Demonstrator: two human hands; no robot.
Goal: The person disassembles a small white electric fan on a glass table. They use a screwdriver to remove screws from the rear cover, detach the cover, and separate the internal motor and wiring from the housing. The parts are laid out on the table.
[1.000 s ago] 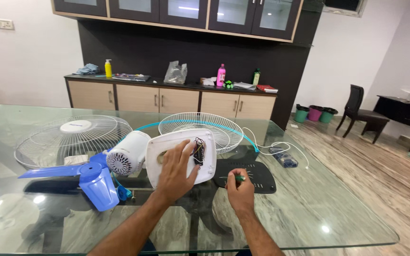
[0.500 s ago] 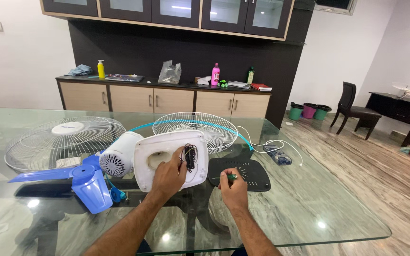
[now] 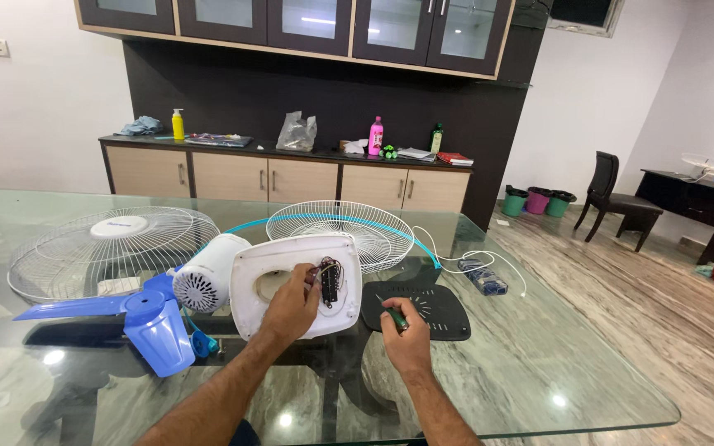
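Glass desk (image 3: 539,363) in a room with a dark cabinet wall. I note the left hand (image 3: 291,304) gripping the white fan base housing (image 3: 295,285), tilted upright at desk centre, fingers at its wiring (image 3: 326,277). The right hand (image 3: 405,330) is closed around a green screwdriver (image 3: 395,318), just beside the black base plate (image 3: 423,310). Blue fan blade (image 3: 146,318) lies left.

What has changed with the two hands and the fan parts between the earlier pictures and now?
The left hand slid from flat on the white base cover to pinching at its wiring. The right hand turned the green screwdriver from level to pointing up-left. The black plate, blue blade and grilles stayed put.
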